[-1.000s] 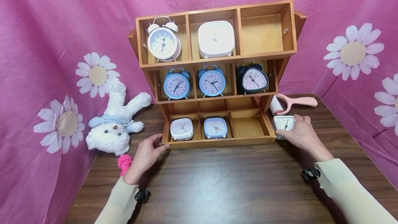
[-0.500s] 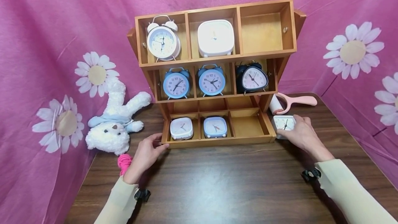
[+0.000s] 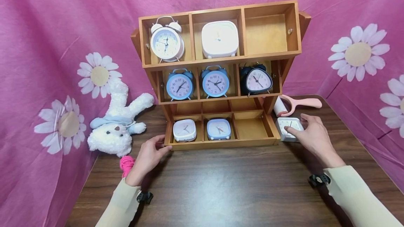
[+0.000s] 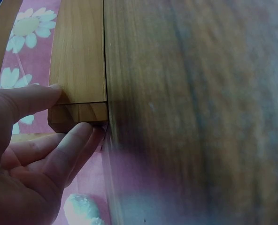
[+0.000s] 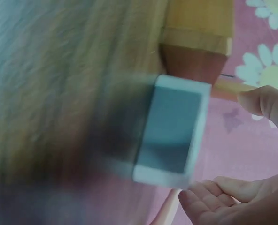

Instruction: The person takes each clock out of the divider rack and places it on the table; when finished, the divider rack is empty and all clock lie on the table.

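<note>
My left hand [image 3: 149, 157] holds the front left corner of the wooden shelf [image 3: 221, 145]. In the left wrist view its thumb lies on the front board and the fingers curl round the end. My right hand [image 3: 312, 137] is spread just above a small square white clock [image 3: 288, 136], which stands on the table beside the shelf's right end, face up. In the right wrist view the thumb and fingers are apart, with a gap between them and the clock [image 5: 171, 129]. The bottom tier holds a white clock [image 3: 184, 130] and a blue clock [image 3: 219, 129].
Blue alarm clocks [image 3: 179, 87] and a black one [image 3: 257, 80] stand on the middle tier. On the top tier are a white bell clock [image 3: 165, 44] and a white rounded clock [image 3: 220, 39]. A teddy bear [image 3: 110, 137], pink yarn [image 3: 127, 164] and a pink-handled lint roller [image 3: 303, 102] lie around.
My right hand has let go of the white clock and moved slightly right, its fingers spread. The left hand stays on the shelf corner.
</note>
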The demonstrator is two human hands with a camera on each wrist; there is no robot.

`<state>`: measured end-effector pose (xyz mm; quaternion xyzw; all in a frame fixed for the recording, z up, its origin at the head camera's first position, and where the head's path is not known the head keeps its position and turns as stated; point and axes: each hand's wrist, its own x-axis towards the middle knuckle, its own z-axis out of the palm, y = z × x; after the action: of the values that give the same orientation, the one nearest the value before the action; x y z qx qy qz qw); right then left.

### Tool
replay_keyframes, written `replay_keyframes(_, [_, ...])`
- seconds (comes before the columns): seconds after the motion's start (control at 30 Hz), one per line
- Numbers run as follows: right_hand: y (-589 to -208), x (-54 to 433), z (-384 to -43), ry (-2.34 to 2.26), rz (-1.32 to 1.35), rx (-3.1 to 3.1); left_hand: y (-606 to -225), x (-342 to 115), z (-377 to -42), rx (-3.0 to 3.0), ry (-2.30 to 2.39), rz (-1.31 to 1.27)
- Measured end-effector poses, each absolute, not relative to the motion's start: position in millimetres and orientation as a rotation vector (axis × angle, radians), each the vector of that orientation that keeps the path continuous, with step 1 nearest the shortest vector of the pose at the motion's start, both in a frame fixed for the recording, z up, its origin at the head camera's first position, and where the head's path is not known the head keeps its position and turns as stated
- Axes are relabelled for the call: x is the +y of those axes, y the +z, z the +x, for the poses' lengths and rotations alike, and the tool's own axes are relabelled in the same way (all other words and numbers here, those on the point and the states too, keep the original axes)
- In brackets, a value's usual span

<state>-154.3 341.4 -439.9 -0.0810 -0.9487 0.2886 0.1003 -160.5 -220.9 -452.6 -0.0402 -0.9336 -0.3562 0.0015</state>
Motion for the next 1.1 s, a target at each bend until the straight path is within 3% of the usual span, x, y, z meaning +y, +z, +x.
replay_keyframes(0.57, [-415.3, 281.7, -141.1, 1.024, -0.135, -2.684, -453.2, -220.2, -159.7, -2.927, -1.11, -0.135])
replay_keyframes(1.1, [-423.8, 222.1, -140.9, 1.149, -0.056, -2.729, -453.1, -220.6, -161.2, -2.947, -1.075, -0.141])
